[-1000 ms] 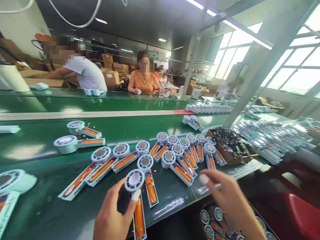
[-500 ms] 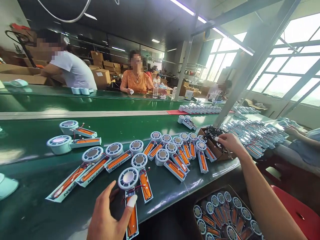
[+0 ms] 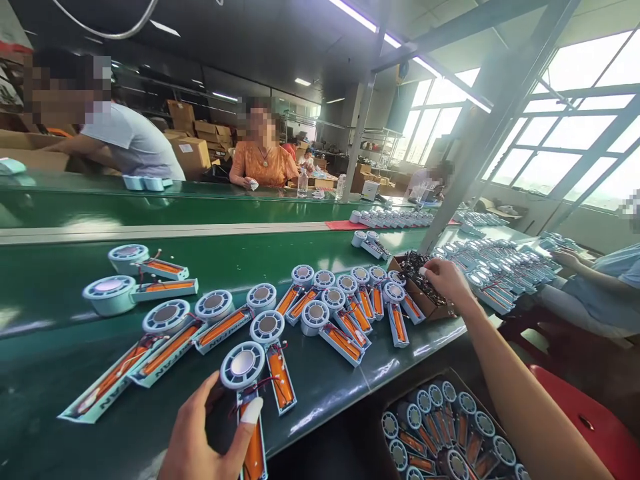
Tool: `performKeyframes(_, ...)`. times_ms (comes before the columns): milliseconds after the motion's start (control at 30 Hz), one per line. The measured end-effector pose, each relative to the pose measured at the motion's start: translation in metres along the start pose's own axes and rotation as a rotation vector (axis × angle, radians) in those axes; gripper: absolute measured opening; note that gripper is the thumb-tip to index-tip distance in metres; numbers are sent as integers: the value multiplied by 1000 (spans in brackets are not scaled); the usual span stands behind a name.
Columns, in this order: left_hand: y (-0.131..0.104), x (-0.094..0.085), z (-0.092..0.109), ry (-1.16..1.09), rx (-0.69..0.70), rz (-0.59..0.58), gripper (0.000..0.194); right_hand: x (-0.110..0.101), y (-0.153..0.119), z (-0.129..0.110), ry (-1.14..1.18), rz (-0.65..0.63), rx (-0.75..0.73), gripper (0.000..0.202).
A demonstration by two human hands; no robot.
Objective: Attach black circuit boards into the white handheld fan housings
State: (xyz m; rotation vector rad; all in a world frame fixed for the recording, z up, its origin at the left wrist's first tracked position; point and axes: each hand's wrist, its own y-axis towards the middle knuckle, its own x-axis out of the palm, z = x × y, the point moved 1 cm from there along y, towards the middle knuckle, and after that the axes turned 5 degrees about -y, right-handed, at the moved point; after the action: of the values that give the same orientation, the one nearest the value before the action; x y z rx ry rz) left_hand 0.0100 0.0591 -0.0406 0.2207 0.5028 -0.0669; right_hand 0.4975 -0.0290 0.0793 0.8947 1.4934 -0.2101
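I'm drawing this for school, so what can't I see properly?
- Head view: what the right hand touches; too small among the black parts.
- Head view: some fingers of the left hand; hidden behind the hand itself.
- Head view: the nearest fan's handle end; cut off by the bottom edge.
- Head view: the low box's near side; cut off there too.

A glossy green table [image 3: 240, 257] bears pale-blue round-headed units [image 3: 315, 317] with orange inserts, spread left of an open cardboard box [image 3: 429, 305] of dark parts [image 3: 414, 265]. Dense rows of similar units [image 3: 493, 267] crowd its right; a red sheet [image 3: 340, 226] lies beyond, leftward.
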Motion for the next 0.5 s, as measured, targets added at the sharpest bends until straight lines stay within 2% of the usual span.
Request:
performKeyframes(100,-3,-1,4,-1,-5,37,78,-21,3,10,-14,41,3,32)
performKeyframes(200,-2,-1,0,-8,5,37,80,-32,-22,24,-57,7,-16,38)
performKeyframes(300,-1,-1,-7,-20,19,24,78,-23,-67,35,-141,-19,-16,49)
performKeyframes(367,0,0,-9,-25,29,21,76,-14,-91,38,-187,-7,-12,43)
performKeyframes(433,1,2,-10,-27,40,19,76,-12,-106,38,-213,19,-17,33)
performKeyframes(500,0,3,-8,-37,52,36,76,-21,-113,34,-224,57,-23,32)
